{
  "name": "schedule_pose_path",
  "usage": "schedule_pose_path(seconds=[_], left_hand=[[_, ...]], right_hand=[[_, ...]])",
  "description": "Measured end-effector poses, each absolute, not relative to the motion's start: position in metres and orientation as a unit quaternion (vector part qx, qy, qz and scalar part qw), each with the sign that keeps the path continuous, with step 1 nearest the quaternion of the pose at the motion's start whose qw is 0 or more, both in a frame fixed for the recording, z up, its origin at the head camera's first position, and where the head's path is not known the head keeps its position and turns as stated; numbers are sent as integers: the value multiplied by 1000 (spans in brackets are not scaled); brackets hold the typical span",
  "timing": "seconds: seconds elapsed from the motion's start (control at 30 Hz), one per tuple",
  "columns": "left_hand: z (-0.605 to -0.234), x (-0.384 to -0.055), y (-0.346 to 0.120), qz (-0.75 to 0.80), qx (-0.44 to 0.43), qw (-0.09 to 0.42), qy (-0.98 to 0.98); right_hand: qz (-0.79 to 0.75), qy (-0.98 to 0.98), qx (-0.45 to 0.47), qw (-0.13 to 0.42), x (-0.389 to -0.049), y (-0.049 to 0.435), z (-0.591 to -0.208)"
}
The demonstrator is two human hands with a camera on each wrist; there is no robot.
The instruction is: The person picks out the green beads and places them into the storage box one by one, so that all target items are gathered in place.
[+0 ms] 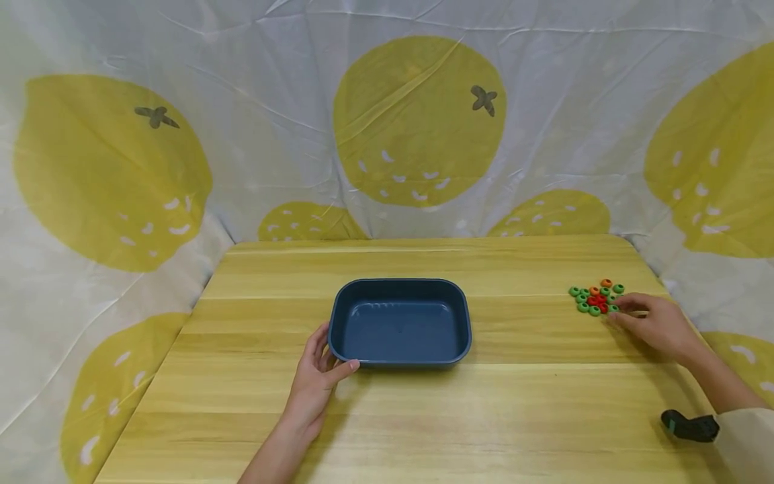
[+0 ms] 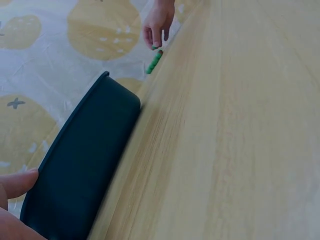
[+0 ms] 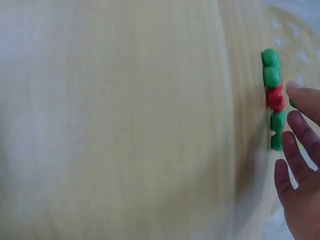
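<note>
A dark blue rectangular tray (image 1: 399,364) sits on the wooden table, its inside bare. My left hand (image 1: 314,390) grips its near left corner, thumb over the front rim and fingers along the left side. Far to the right lies a cluster of small round beads (image 1: 594,310) with holes, in green, red and orange. At the cluster's right edge is my right hand (image 1: 662,326), with a green bead (image 3: 292,103) between thumb and index fingertip. Its other fingers are spread in the right wrist view. The left wrist view also shows green at these fingertips.
A black curved object (image 1: 689,427) is at the right sleeve's cuff. The wooden table (image 1: 484,423) reaches back to a pale curtain (image 1: 290,134) with yellow lemon prints, which also hangs along both sides.
</note>
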State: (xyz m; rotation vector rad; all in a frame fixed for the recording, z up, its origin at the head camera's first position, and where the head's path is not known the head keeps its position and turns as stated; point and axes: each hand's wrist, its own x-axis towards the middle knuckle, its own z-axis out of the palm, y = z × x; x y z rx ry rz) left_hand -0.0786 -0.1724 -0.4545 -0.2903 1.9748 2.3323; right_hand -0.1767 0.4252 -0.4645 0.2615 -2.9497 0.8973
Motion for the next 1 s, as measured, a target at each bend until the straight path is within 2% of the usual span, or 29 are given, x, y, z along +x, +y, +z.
schedule_pose_path(seconds=[0.27, 0.6, 1.0], left_hand=[[-455, -75, -170, 765, -97, 28, 636], [-454, -72, -167, 769, -94, 20, 632], [-454, -71, -164, 773, -95, 13, 627]], right_hand=[[300, -950, 90, 17, -187, 406, -450], [302, -942, 144, 21, -200, 370, -429], [325, -929, 174, 6, -211, 336, -423]])
